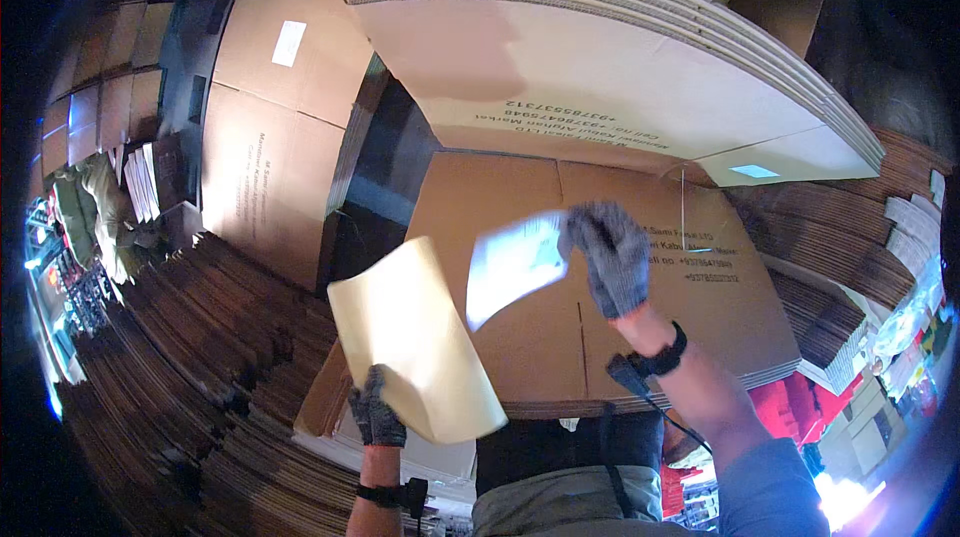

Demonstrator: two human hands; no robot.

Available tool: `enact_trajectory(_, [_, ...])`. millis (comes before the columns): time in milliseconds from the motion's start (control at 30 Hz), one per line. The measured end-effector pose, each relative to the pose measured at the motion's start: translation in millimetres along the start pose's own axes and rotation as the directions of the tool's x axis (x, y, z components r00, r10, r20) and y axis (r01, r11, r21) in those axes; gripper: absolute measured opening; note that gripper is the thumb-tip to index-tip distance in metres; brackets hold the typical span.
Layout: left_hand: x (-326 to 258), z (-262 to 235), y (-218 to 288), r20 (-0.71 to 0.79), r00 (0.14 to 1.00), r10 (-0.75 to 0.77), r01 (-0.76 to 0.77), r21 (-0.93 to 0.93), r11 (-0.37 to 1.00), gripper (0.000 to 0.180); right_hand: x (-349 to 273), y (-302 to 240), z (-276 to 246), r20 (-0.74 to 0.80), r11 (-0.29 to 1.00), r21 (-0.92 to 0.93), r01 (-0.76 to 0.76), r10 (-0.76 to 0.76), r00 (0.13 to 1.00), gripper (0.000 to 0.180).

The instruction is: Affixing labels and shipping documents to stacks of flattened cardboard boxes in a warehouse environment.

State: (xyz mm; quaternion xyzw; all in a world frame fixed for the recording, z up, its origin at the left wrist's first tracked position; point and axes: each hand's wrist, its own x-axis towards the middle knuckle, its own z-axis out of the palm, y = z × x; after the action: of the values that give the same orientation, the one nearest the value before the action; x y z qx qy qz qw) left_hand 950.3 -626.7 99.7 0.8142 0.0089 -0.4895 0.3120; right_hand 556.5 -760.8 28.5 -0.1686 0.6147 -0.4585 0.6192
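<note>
Left hand (376, 407), in a grey knit glove, closed on the lower edge of a pale yellow backing sheet (415, 337); sheet raised and tilted, its top corner up toward the left, its lower right corner hanging just over the near edge of the flattened cardboard box (530, 337). Right hand (608, 252), gloved the same way, pinched shut on the right edge of a white label (512, 265) with blurred print, held in the air above the same box, slightly motion-blurred. Label and backing sheet apart, a narrow gap between them. Black strap on each wrist, a cable running from the right one down along the forearm.

Flattened box lying flat on a stack of like sheets in front of the body, printed text near its right side. Above it, a thick pile of corrugated cardboard sheets (620, 57) jutting out overhead, edges bent by the lens. More upright flattened cartons (275, 117) at left, one bearing a small white sticker. Dark ridged stacks of cardboard (170, 367) filling the lower left.
</note>
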Motion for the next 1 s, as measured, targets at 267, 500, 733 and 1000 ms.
enact_trajectory(267, [2.3,-32.0,-38.5,0.078,0.975,0.21,-0.216,0.08,0.973,0.025,117.5,243.5,9.1,-0.172,0.634,-0.74,-0.225,0.144,0.974,0.059])
enact_trajectory(500, [-0.5,-34.4,-38.8,-0.006,0.976,0.218,-0.214,0.149,0.965,0.016,128.1,301.3,37.3,-0.21,0.442,-0.811,-0.384,0.393,0.895,0.079])
enact_trajectory(733, [0.2,-54.9,-47.2,0.021,0.997,0.079,-0.081,0.294,0.952,0.032,136.0,302.7,30.2,-0.193,0.365,-0.869,-0.334,0.37,0.909,0.082])
enact_trajectory(1000, [-6.7,-45.9,-43.1,0.006,0.96,0.281,-0.254,0.446,0.858,0.022,133.7,290.0,56.8,-0.311,0.156,-0.904,-0.397,0.395,0.864,0.099])
